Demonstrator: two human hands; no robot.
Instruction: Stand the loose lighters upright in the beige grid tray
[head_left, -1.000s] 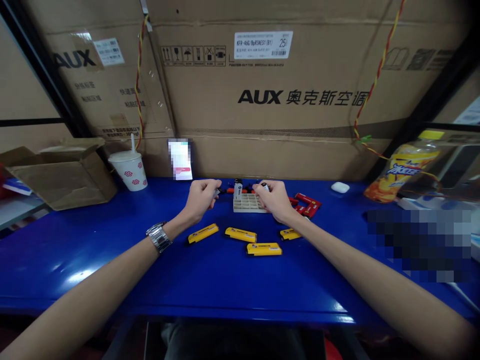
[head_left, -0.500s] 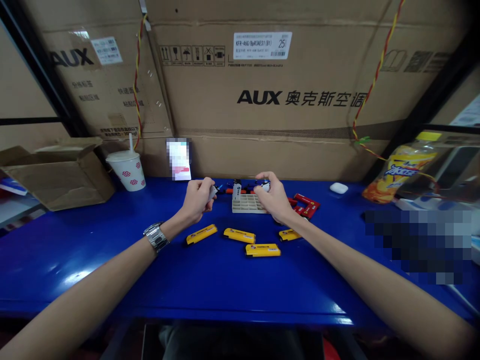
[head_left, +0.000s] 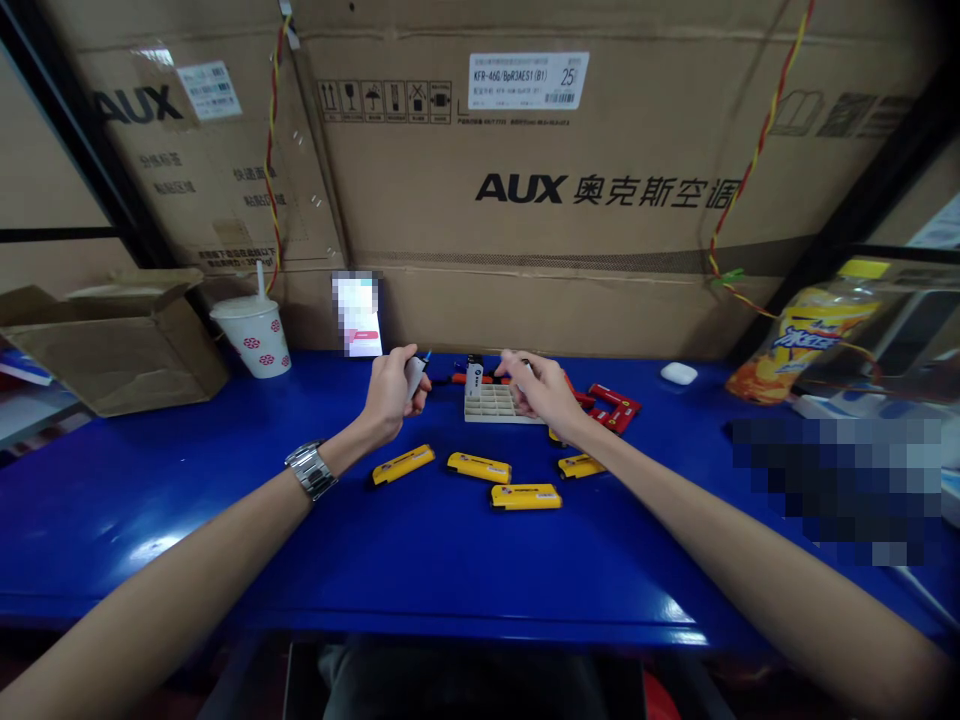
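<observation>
My left hand is closed on a white lighter, with a small blue flame at its top. My right hand is closed over the right part of a cream grid tray; what its fingers hold is mostly hidden. One white lighter stands upright in the tray's left back part. Several yellow lighters lie in front, one of them nearest the table edge. Red lighters lie to the right of the tray, partly behind my right hand.
On the blue table are an open carton, a cup with a straw and a propped phone at the left. A white case and a drink bottle stand right. Large cartons form the back.
The lighter in my left hand has turned more upright. My right hand's fingers have shifted and the white item that showed between them is now mostly covered.
</observation>
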